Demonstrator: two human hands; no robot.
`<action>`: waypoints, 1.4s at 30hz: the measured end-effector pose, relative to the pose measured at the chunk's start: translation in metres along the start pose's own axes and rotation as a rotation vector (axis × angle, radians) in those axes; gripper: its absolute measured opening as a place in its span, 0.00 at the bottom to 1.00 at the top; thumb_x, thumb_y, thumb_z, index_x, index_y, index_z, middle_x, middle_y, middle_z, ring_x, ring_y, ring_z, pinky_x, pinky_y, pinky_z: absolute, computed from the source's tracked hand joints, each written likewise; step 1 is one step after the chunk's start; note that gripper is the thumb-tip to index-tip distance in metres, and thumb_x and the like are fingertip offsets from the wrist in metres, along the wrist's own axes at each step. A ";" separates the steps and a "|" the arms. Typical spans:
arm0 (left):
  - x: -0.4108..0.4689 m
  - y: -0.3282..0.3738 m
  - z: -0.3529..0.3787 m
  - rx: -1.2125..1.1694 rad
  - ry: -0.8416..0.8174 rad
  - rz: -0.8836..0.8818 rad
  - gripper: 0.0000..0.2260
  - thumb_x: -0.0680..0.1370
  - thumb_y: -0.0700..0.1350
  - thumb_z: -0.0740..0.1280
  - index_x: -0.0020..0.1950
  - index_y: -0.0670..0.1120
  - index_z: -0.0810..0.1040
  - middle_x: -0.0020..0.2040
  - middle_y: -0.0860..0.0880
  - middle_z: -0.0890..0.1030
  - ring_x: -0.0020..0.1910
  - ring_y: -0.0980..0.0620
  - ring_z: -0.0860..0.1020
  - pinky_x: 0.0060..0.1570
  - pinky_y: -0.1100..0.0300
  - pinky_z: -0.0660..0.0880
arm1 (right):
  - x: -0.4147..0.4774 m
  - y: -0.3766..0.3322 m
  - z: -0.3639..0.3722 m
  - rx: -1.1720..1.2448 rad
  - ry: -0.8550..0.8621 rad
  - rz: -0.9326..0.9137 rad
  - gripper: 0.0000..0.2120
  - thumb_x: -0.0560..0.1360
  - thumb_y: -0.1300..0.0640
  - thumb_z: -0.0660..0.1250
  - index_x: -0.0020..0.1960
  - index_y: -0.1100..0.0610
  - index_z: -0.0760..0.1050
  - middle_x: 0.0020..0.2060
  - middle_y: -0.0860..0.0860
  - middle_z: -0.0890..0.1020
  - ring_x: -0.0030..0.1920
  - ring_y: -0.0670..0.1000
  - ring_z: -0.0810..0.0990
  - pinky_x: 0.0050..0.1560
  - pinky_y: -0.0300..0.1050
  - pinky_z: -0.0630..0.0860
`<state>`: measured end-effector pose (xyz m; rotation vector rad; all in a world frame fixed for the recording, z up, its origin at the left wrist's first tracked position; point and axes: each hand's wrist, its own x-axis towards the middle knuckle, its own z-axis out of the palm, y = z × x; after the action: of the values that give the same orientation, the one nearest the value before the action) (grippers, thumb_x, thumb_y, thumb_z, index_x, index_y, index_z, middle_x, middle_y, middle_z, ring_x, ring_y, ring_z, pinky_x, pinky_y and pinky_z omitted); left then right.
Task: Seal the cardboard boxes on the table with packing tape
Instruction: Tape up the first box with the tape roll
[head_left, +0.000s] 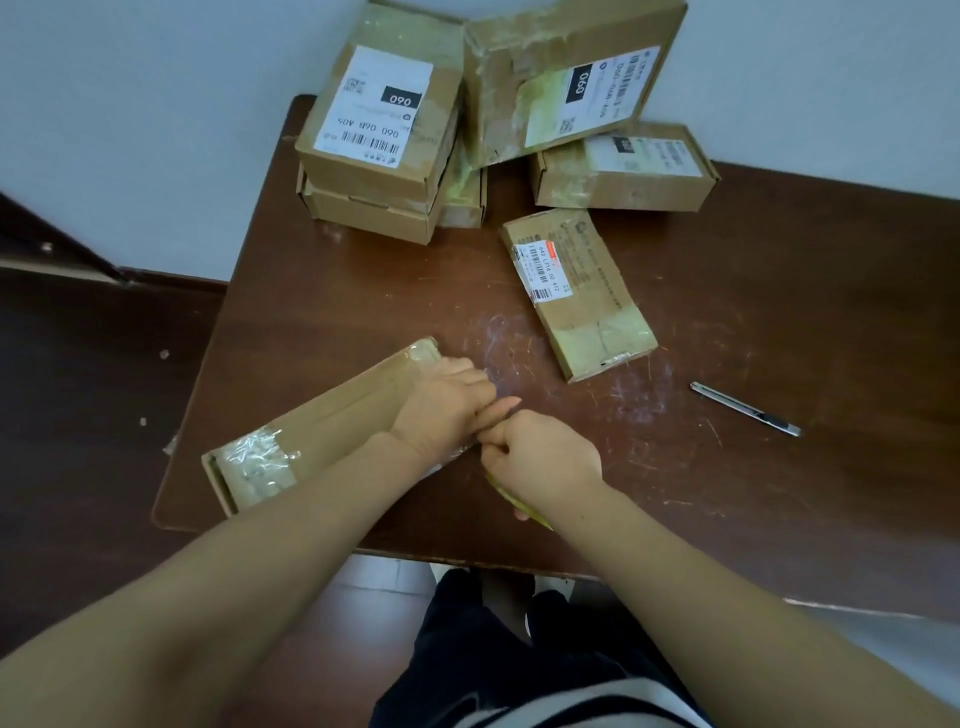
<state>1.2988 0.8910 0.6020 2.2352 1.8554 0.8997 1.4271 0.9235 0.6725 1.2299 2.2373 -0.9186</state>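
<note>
A long flat cardboard box (332, 415) lies diagonally at the table's near left, with clear tape patches at both ends. My left hand (447, 400) rests on its right edge, fingers curled over the side. My right hand (540, 457) is just beside it, fingers curled round a yellowish tape roll (514, 501) that shows only as a sliver under the palm. The thumbs of both hands nearly meet at the box's edge. Any tape strip between them is too faint to make out.
A utility knife (745, 408) lies to the right on the brown table (779, 312). A small taped box (576, 291) sits mid-table. Several labelled boxes (379, 119) are stacked at the back against the wall.
</note>
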 end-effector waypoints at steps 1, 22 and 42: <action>0.003 0.001 0.000 0.012 -0.025 -0.004 0.18 0.73 0.40 0.72 0.25 0.41 0.72 0.24 0.44 0.72 0.25 0.47 0.72 0.31 0.59 0.72 | 0.000 0.000 0.000 0.009 -0.006 0.006 0.14 0.79 0.52 0.54 0.50 0.48 0.79 0.20 0.46 0.75 0.28 0.45 0.81 0.28 0.36 0.66; -0.006 0.001 -0.010 0.034 -0.139 -0.255 0.09 0.71 0.41 0.75 0.35 0.38 0.81 0.35 0.41 0.79 0.41 0.41 0.80 0.65 0.42 0.67 | -0.002 0.001 0.000 -0.025 -0.008 -0.048 0.16 0.79 0.51 0.53 0.53 0.47 0.79 0.22 0.48 0.78 0.29 0.45 0.82 0.34 0.37 0.72; -0.034 0.016 -0.018 -0.210 -0.304 -0.373 0.17 0.80 0.47 0.62 0.67 0.43 0.74 0.74 0.50 0.66 0.77 0.52 0.47 0.74 0.53 0.41 | -0.005 0.038 -0.002 0.253 0.001 -0.083 0.28 0.76 0.42 0.64 0.72 0.50 0.62 0.64 0.48 0.74 0.57 0.52 0.80 0.41 0.29 0.70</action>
<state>1.3010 0.8505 0.6113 1.7131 1.8467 0.6166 1.4618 0.9366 0.6636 1.2490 2.2389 -1.2661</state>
